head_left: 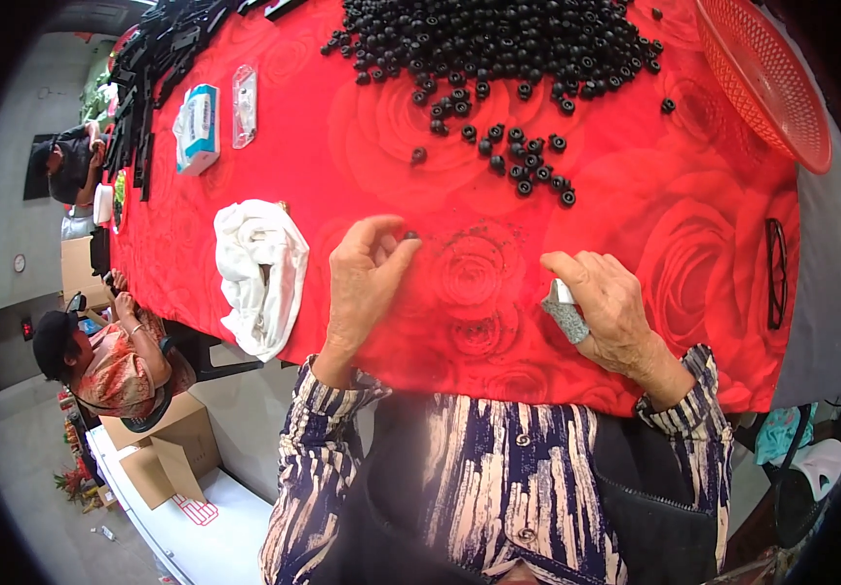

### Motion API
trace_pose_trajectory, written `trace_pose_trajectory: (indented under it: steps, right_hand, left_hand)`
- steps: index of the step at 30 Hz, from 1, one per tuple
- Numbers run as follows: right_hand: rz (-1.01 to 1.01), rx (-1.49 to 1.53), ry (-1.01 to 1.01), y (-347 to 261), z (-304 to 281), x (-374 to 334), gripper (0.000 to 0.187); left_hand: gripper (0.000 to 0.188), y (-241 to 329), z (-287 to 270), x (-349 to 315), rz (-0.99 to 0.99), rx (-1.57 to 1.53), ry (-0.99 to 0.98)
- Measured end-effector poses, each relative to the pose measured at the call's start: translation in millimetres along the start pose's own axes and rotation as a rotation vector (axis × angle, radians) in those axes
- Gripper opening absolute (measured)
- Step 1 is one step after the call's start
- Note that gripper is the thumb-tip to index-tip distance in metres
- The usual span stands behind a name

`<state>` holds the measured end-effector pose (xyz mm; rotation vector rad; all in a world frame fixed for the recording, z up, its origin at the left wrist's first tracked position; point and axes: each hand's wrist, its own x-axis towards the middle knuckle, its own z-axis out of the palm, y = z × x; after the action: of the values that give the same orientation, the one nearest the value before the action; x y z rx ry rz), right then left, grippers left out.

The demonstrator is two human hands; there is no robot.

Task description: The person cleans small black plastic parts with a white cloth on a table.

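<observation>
My left hand (367,283) is over the red cloth, thumb and fingers closed in a pinch. At their tips shows a small black knob (411,235), mostly covered. My right hand (604,302) is wrapped round a grey speckled tool (567,319) with a white part near the thumb; the fingers hide its working end. Dark crumbs are scattered on the cloth between both hands. Beyond them lie several loose round black knobs (534,161), each with a hole or ring in it, and behind these a large heap of the same knobs (488,44).
A crumpled white cloth (262,273) lies left of my left hand. Farther back are a blue-and-white tissue pack (197,130), a clear plastic case (245,107) and long black parts (137,127). At right are a red basket (771,83) and black glasses (777,273). Another person (113,356) sits at left.
</observation>
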<state>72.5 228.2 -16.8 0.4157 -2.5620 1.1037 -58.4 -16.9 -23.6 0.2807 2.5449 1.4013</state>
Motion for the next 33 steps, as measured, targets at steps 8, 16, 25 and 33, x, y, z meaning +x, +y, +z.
trace_pose_trajectory:
  steps: [8,16,25,33]
  right_hand:
    - [0.072,-0.065,0.008,3.9,1.9,-0.3,0.038]
    - [0.026,0.013,0.008,6.9,-1.4,-0.1,0.035]
    - [0.094,0.407,0.056,-0.6,-0.6,3.1,0.031]
    - [0.11,0.42,-0.013,4.3,2.5,-1.3,0.031]
  left_hand:
    - [0.03,13.0,13.0,78.6,0.294,0.175,0.143]
    - [0.022,32.7,20.4,56.7,0.475,0.197,-0.028]
    - [0.024,48.1,55.3,-38.9,-0.582,-1.192,-0.667]
    - [0.023,36.1,67.8,-51.1,-0.611,-1.181,-0.682]
